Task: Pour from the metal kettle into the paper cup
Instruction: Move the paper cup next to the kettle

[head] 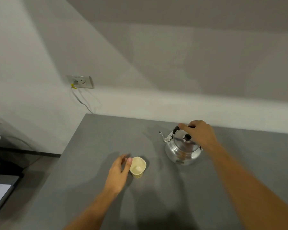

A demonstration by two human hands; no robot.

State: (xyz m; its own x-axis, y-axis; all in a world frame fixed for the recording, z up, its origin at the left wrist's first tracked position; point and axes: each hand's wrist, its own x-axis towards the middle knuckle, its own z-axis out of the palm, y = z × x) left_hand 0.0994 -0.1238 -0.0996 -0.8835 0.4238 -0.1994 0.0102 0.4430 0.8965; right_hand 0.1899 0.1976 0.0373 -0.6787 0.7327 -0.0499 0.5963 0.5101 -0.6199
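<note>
The metal kettle (183, 146) stands upright on the grey counter (156, 205), its spout toward the paper cup (138, 166) nearby. The right hand (199, 133) wraps its black top handle, the best hold; it looks rigid, possibly heavy. The left hand (118, 173) curls loosely beside the light, crushable cup, thumb touching its rim.

kettle handle (177, 128) mostly hidden under right hand (200, 134); forearms cut off btm edge

A smooth grey rectangular countertop (106, 133) carried just two things. A shiny round metal kettle with a black lid knob (183, 149) stood upright near the far edge, its spout aimed at the far left corner. A small cream paper cup (138, 167) stood upright nearer the middle, well apart from it.
</note>
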